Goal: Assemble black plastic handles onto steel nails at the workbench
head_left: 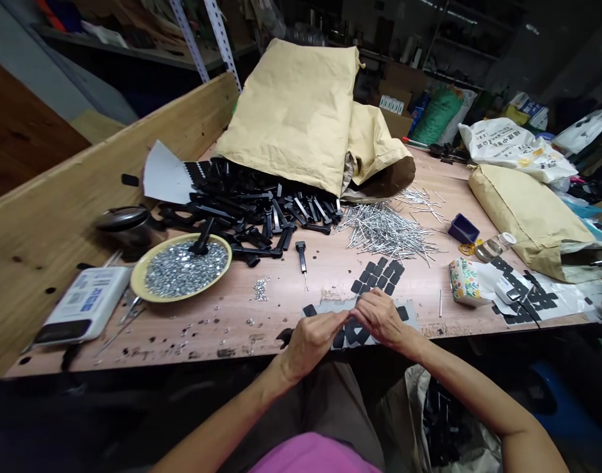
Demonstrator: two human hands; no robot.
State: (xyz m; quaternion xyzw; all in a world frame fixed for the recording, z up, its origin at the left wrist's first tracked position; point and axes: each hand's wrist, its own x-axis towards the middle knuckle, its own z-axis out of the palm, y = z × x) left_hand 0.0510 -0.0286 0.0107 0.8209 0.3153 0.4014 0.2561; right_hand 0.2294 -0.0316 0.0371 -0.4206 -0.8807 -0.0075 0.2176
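Near the frame's lower centre, I see the left hand and right hand curled, fingertips together; I cannot tell what, if anything, they pinch. They half hide black pads on a grey sheet; a black piece beside them is partly covered.

There's just the one camera, worn on the head, looking forward and down past a pink shirt to the left hand and right hand close below, across the worktop towards dim shelving beyond.
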